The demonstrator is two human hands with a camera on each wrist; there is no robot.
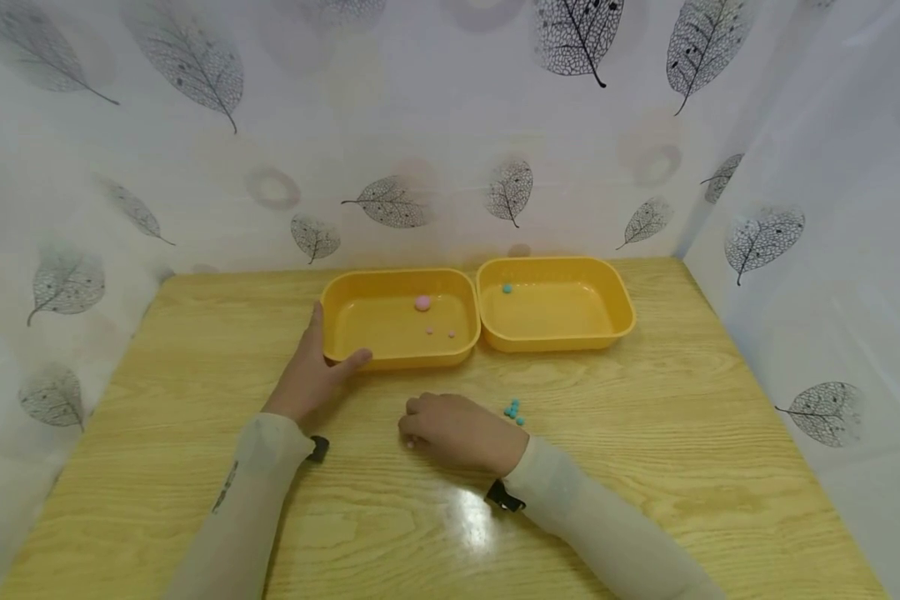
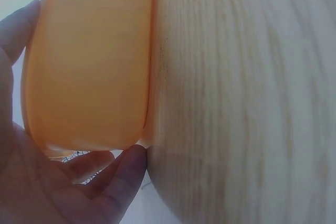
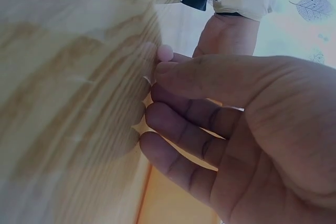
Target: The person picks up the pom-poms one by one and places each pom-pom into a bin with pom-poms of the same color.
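Note:
My left hand holds the near left corner of the left yellow tray, thumb along the front wall and fingers along the left end. In the left wrist view, the fingertips meet the tray's end wall. Low over the table in front of this tray, my right hand pinches a small pink bead between thumb and index finger. Its other fingers are bent, their tips close to the tabletop. Inside the left tray lie a larger pink piece and two small pink beads.
Right beside the left tray stands a second yellow tray with one turquoise bead in it. Several turquoise beads lie on the wooden table by the right wrist. A leaf-patterned curtain hangs behind and along both sides.

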